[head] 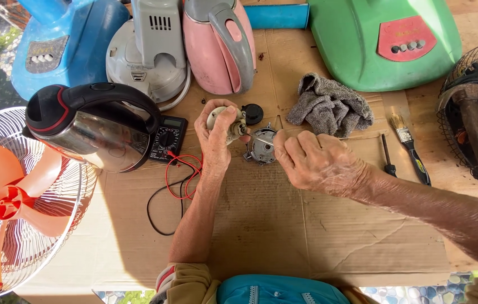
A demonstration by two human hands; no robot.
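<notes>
On the flattened cardboard sheet (284, 225) covering the wooden workbench, the person's two hands meet near the middle. The left hand (214, 135) is closed around a small cream-coloured part (220, 119) with a metal fitting at its end, holding it raised off the cardboard. The right hand (312, 160) is pinched shut on a thin metal tool (261, 139), whose tip points left toward that fitting; what kind of tool it is cannot be made out. Just below and between the hands, a round grey metal housing (262, 147) lies on the cardboard, with a small black knob (252, 114) just above it.

Left of the hands, a black multimeter (167, 137) rests beside a black and steel kettle (95, 132), and its red and black leads (179, 180) curl across the cardboard. A pink kettle (220, 45) and a grey-white fan motor unit (150, 50) stand behind. A crumpled grey rag (329, 106) lies to the right of the hands, then a paintbrush (409, 143) and a small dark screwdriver (387, 156). A green fan base (385, 42) and a blue fan base (64, 45) sit at the far edge, and a wire fan guard with orange blades (13, 202) occupies the left side.
</notes>
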